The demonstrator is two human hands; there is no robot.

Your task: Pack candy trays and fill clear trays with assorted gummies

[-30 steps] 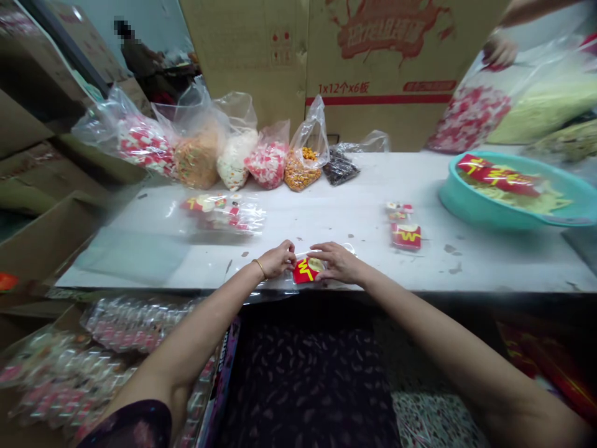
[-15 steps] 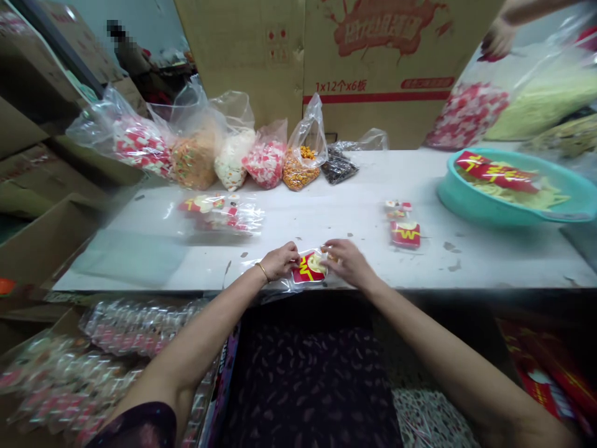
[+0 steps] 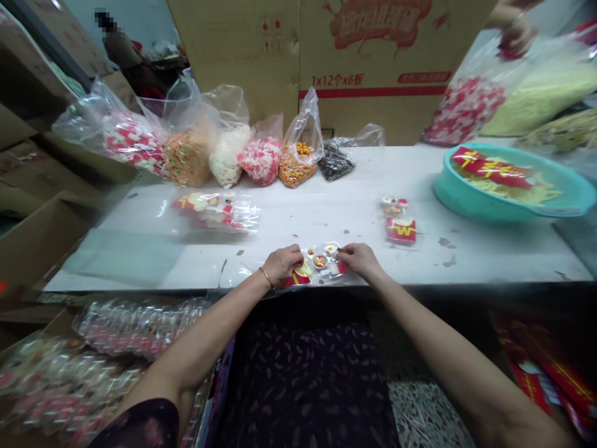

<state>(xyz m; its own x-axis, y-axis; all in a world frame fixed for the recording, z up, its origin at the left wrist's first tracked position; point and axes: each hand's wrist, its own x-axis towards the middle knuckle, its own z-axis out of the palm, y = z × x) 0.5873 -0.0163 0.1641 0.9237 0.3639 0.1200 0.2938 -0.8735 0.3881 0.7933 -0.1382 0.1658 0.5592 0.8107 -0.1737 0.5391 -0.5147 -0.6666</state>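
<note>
At the table's front edge a clear plastic pack (image 3: 332,269) lies between my hands. It shows small food-shaped pieces, among them a little bowl (image 3: 319,261) and a white piece with a yellow centre (image 3: 331,249). A red packet with a yellow mark (image 3: 298,278) lies at its left end. My left hand (image 3: 283,264), with a bangle at the wrist, is closed on the pack beside the red packet. My right hand (image 3: 362,259) pinches the pack's right end. Its fingertips partly cover a red piece.
A similar set with a red packet (image 3: 401,231) lies to the right, near a turquoise basin (image 3: 485,202). Clear packs (image 3: 219,211) lie left. Bags of coloured pieces (image 3: 263,158) line the back before a carton (image 3: 373,112). Another person's hand (image 3: 517,37) holds a bag. Filled packs (image 3: 135,330) sit lower left.
My right hand has moved slightly right, away from my left. The small pieces now show between my hands, and the red packet sits further left, partly under my left hand.
</note>
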